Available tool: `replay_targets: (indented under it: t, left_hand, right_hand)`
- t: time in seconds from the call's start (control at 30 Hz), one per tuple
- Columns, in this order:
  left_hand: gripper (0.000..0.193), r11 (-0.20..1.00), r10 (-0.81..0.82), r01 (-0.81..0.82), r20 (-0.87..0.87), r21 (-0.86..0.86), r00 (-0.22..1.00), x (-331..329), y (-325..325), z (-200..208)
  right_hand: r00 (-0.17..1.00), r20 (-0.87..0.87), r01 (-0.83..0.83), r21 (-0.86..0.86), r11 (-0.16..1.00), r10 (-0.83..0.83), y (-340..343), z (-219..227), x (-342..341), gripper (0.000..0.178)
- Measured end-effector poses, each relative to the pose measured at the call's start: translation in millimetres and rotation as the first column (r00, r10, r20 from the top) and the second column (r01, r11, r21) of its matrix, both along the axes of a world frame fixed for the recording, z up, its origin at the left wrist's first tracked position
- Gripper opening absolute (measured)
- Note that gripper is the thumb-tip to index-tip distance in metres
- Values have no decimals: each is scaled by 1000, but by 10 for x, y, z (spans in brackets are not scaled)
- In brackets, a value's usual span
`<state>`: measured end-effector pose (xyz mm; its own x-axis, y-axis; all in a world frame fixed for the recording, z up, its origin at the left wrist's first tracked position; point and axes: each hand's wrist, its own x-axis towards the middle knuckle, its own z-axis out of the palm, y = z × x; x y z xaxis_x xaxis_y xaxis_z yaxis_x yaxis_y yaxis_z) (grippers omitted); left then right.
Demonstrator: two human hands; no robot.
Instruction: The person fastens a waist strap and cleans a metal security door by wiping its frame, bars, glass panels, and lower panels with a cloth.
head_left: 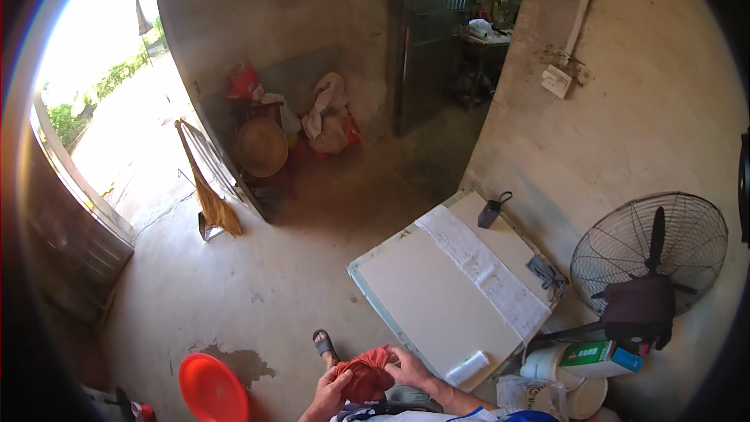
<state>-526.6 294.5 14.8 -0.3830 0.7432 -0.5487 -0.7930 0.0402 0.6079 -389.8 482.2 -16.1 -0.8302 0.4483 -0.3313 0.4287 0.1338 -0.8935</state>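
Both your hands are closed on the cloth (366, 379) — bunched, red, held up in front of you near the lower edge of the view. Your left hand (333, 387) pinches its left side, thumb and fingers together with fabric between them. Your right hand (409, 369) grips the upper right part, the fingers bent inward onto the folds; exactly how each fingertip sits there you cannot tell, since the fabric hides some of them. Between your hands the cloth hangs crumpled.

Your sandal (322, 337) shows on the floor just beyond the cloth. To your left stands the red basin (212, 392), well apart from your hands, with a dark patch (244, 362) on the floor beside it.

To your right is the table (414, 289), its near corner close to your right forearm. On it lie a white roll (467, 368) at the near end, a pale runner (484, 270) across the top, a black box (490, 214) with a loop, and — at the right edge — a grey rag (546, 272).
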Motion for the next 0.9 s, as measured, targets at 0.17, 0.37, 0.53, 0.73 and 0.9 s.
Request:
replay_targets:
  t: [0.17, 0.37, 0.53, 0.73, 0.9]
  left_hand:
    - [36, 996, 35, -38, 45, 81, 998, -1140, 570, 227]
    - [38, 979, -174, 167, 45, 120, 984, -2556, 894, 219]
    - [31, 987, -161, 159, 72, 28, 984, -3491, 1171, 399]
    - [18, 932, -353, 363, -271, -13, 896, -4122, 1611, 88]
    - [18, 869, -478, 495, -295, -20, 827, -4530, 2443, 78]
  right_hand:
    - [953, -280, 33, -282, 959, -115, 53, 61, -1087, 55]
    - [957, -277, -145, -708, 691, -82, 124, 201, -2377, 57]
    - [971, -216, -85, -710, 699, -102, 362, 553, -3284, 65]
    - [958, -248, -59, -666, 743, -147, 1012, 699, -3953, 45]
    - [929, -300, -31, -647, 762, -217, 1828, 714, -4495, 44]
